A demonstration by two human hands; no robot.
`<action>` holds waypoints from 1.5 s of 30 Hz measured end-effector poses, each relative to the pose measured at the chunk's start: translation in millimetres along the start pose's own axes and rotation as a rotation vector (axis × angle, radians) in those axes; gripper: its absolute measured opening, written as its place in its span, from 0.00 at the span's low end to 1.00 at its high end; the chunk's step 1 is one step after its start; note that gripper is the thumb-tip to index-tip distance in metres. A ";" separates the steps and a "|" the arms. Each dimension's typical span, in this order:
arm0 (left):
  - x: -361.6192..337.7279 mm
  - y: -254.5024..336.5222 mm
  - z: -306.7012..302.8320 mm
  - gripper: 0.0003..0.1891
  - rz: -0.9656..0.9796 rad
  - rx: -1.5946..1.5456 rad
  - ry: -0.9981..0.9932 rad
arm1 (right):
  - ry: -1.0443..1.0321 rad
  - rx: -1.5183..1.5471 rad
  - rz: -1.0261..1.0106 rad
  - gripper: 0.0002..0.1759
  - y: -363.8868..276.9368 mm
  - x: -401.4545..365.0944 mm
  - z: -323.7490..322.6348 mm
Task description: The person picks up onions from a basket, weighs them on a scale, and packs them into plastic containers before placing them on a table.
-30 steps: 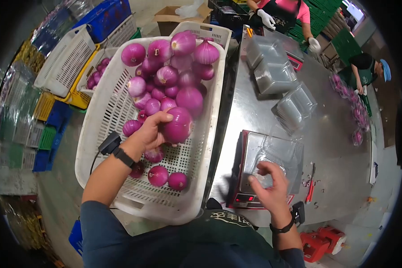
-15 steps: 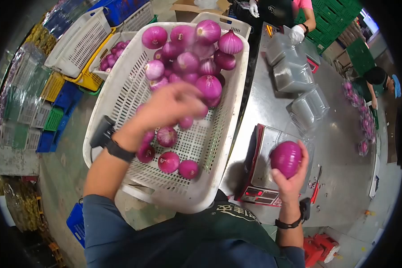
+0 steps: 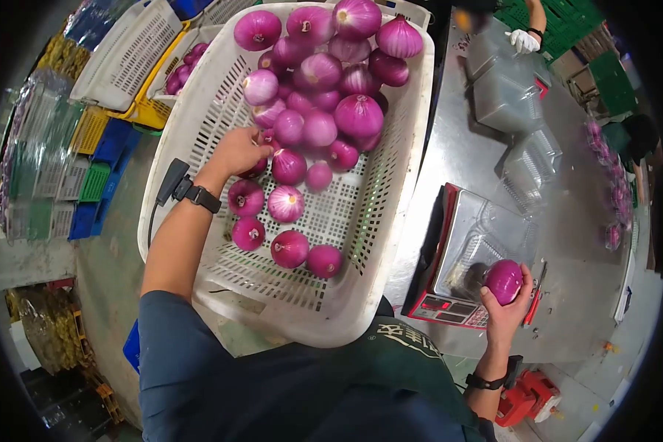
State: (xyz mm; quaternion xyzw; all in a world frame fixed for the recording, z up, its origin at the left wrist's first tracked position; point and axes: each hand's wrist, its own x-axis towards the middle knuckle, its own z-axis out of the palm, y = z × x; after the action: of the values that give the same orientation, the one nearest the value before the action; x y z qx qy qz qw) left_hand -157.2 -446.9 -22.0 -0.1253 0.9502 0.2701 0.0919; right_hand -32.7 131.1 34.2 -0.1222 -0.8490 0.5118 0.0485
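Cradling one purple onion point(image 3: 504, 281) between thumb and fingers, the right hand point(image 3: 507, 309) is at the near right corner of the one scale point(image 3: 449, 286), palm up. The left hand point(image 3: 241, 151) reaches into the large white crate point(image 3: 330, 317) near its left wall, fingers bent down among the bulbs; whether they grip one or merely touch it, I cannot tell. More than twenty crate onions point(image 3: 359, 116) are visible, overlapping too much for an exact count. Most are heaped ahead and to the right of the left hand, while five lie spread on its near side, towards the person.

Ahead and to the left of the right hand, one clear plastic container point(image 3: 486, 247) sits open on the scale. Farther ahead, three groups of clear containers point(image 3: 507, 103) run along the steel bench point(image 3: 567, 287); how many are nested in each is unclear. One red-handled tool point(image 3: 533, 306) lies just right of the right hand, partly hidden by it. Well beyond both hands are one white-gloved hand point(image 3: 523, 41) of a co-worker and, along the far right side of the bench, a row of packed onions point(image 3: 613, 191), too blurred to count. Each of the person's two wrists has one dark band.
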 end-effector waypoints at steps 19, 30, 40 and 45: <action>22.2 -6.8 23.6 0.29 -0.006 0.054 0.157 | -0.020 -0.074 0.032 0.51 -10.4 2.5 15.1; 73.0 5.4 96.6 0.54 0.122 -0.019 0.300 | -0.082 -0.429 -0.148 0.50 -1.1 8.0 1.5; 28.1 28.3 17.8 0.43 0.031 -0.770 0.034 | 0.282 0.116 0.000 0.21 30.9 0.1 -67.3; -66.2 116.9 -32.2 0.51 0.314 -0.956 -0.038 | 0.189 0.444 -0.016 0.19 23.7 3.3 -71.0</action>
State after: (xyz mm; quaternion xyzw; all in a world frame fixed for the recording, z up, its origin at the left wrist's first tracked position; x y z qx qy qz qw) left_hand -131.3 -355.5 78.3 -0.0042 0.7256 0.6881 -0.0001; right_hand -17.4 203.4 46.6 -0.1490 -0.7085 0.6716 0.1575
